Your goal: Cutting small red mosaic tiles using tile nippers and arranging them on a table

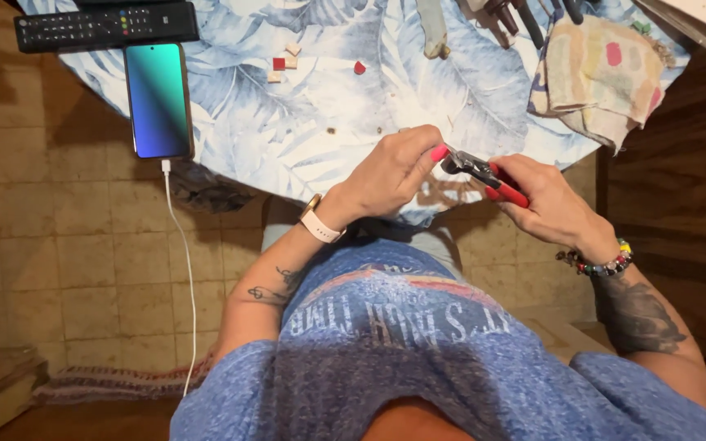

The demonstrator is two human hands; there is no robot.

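1. Your right hand is wrapped closed around the red-handled pliers, which point toward 9 o'clock, just past the near edge of the desk.
2. Your left hand is pinched narrow at the plier tips, fingers touching the metal head. Whether a small piece sits between them cannot be told; the fingers hide that spot.
3. The pliers lie directly between both hands: at 3 o'clock from your left hand, at 9 o'clock from your right.
4. Judged progress: several small pieces, red and pale, lie loose on the desk at 11 o'clock from your hands, well apart from them. They suggest some cutting or shaping is done; the work at the plier tips appears under way, not finished.
5. Other items on the desk: a phone on a white cable at 10 o'clock, a remote control just beyond it, and a folded cloth at 1 o'clock.
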